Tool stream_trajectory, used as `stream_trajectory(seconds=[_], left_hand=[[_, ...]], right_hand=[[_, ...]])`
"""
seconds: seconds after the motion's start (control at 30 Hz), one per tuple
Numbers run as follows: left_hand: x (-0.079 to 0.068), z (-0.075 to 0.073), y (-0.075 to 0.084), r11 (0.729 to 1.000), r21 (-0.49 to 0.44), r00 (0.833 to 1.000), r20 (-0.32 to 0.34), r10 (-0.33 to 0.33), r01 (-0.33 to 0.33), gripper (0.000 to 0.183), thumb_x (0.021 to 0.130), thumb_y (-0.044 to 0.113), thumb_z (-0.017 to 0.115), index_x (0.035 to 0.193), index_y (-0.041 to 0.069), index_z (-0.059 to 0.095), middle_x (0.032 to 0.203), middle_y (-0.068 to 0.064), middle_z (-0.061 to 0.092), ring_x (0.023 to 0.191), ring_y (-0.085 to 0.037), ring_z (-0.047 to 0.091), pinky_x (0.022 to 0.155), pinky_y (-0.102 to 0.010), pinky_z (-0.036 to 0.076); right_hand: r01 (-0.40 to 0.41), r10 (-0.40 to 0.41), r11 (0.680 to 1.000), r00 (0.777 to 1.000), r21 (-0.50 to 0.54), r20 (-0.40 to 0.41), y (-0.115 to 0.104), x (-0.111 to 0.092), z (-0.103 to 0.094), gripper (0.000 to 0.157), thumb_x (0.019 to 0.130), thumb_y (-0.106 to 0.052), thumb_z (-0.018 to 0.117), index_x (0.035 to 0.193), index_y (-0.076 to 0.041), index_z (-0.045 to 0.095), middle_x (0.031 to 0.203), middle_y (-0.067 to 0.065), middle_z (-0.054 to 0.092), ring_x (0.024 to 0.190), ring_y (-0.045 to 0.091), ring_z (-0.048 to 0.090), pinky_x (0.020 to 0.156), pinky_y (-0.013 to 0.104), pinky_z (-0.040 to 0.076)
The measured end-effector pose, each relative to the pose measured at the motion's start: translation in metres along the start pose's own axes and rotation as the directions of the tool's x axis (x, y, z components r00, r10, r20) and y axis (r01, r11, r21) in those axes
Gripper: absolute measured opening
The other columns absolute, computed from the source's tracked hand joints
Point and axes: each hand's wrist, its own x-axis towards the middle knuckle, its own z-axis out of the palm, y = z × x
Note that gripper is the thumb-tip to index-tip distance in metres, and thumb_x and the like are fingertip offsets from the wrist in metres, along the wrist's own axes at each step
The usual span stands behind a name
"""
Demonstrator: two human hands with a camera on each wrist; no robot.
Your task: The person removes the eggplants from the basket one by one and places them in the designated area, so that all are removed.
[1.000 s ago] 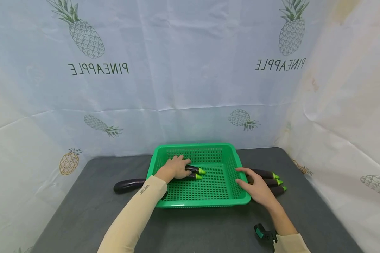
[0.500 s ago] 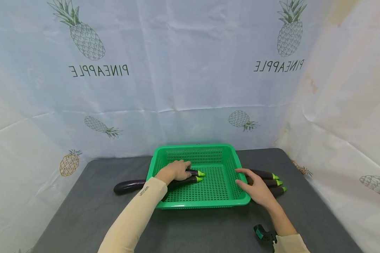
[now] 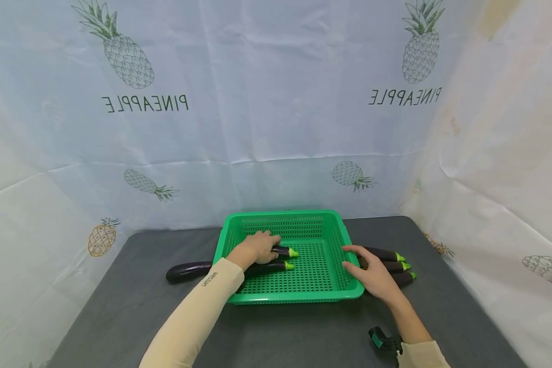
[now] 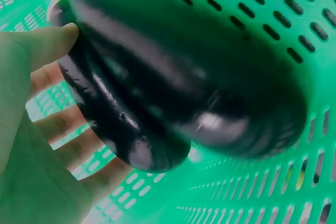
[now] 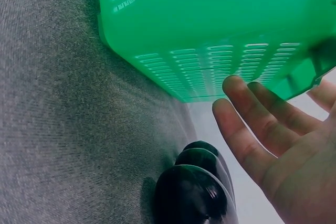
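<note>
Inside the green basket (image 3: pixel 299 296), my left hand (image 3: pixel 257 248) holds the far eggplant (image 3: pixel 283 251). The left wrist view shows its thumb (image 4: pixel 63 38) on the dark skin and the fingers spread behind. A second eggplant (image 3: pixel 269 268) lies alongside, nearer the basket's front; both green stem ends face right. My right hand (image 3: pixel 372 273) is at the basket's right rim, thumb and index fingertip against it. In the right wrist view its fingers (image 5: pixel 257 124) extend loosely beside the outer wall, gripping nothing.
Left of the basket, one more eggplant (image 3: pixel 188 272) lies on the dark grey table (image 3: pixel 276 337), partly hidden by the basket and arm. Three eggplants (image 3: pixel 386 254) lie together on the right, under the right hand. A pineapple-print cloth (image 3: pixel 276 128) hangs close behind the basket.
The nearer eggplant in the basket has shifted toward the front, opening a gap from the far one. My left hand has moved only slightly; the right hand stays at the rim.
</note>
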Motion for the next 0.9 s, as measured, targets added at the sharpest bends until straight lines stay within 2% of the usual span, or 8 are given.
stream_trajectory(seconds=[0.2, 0.4, 0.57, 0.73, 0.9], left_hand=[[-0.005, -0.012, 0.001, 0.999, 0.042, 0.999, -0.044, 0.022, -0.02, 0.043, 0.104, 0.041, 0.059, 0.144, 0.026, 0.052, 0.141, -0.009, 0.051, 0.128, -0.033, 0.051, 0.096, -0.051, 0.05], [-0.015, -0.026, 0.002, 0.997, 0.063, 0.995, -0.083, 0.053, -0.047, 0.045, 0.104, 0.041, 0.058, 0.146, 0.025, 0.051, 0.141, -0.009, 0.051, 0.124, -0.031, 0.052, 0.095, -0.05, 0.049], [-0.027, -0.038, 0.001, 0.996, 0.053, 0.988, -0.13, 0.084, -0.078, 0.043, 0.104, 0.039, 0.059, 0.143, 0.023, 0.052, 0.137, -0.01, 0.052, 0.117, -0.031, 0.053, 0.091, -0.05, 0.05], [-0.041, -0.048, -0.002, 0.992, 0.044, 0.977, -0.175, 0.122, -0.116, 0.041, 0.104, 0.037, 0.059, 0.142, 0.022, 0.054, 0.137, -0.012, 0.053, 0.118, -0.033, 0.054, 0.091, -0.051, 0.051], [-0.053, -0.054, -0.007, 0.989, 0.052, 0.964, -0.223, 0.146, -0.138, 0.043, 0.104, 0.038, 0.059, 0.143, 0.021, 0.053, 0.134, -0.013, 0.054, 0.115, -0.031, 0.054, 0.087, -0.047, 0.051]], right_hand=[[-0.006, 0.006, 1.0, 1.0, -0.008, -0.002, 0.0, -0.001, 0.0, 0.047, 0.102, -0.028, 0.065, 0.145, -0.012, 0.054, 0.15, 0.018, 0.047, 0.107, 0.027, 0.061, 0.073, 0.032, 0.051], [-0.009, 0.009, 1.0, 1.0, 0.012, 0.002, -0.002, -0.001, -0.001, 0.047, 0.102, -0.027, 0.065, 0.145, -0.011, 0.053, 0.15, 0.02, 0.046, 0.099, 0.023, 0.063, 0.069, 0.032, 0.05], [-0.008, 0.008, 1.0, 1.0, 0.026, 0.007, -0.003, -0.001, -0.001, 0.048, 0.102, -0.027, 0.065, 0.146, -0.011, 0.053, 0.15, 0.02, 0.046, 0.1, 0.025, 0.063, 0.069, 0.032, 0.051], [-0.007, 0.007, 1.0, 1.0, 0.024, 0.007, -0.002, -0.001, 0.0, 0.048, 0.102, -0.027, 0.065, 0.146, -0.012, 0.053, 0.151, 0.019, 0.046, 0.103, 0.027, 0.063, 0.07, 0.032, 0.051], [-0.008, 0.007, 1.0, 1.0, 0.014, 0.009, -0.003, 0.0, 0.001, 0.048, 0.103, -0.028, 0.065, 0.146, -0.012, 0.053, 0.152, 0.018, 0.045, 0.106, 0.027, 0.062, 0.072, 0.031, 0.051]])
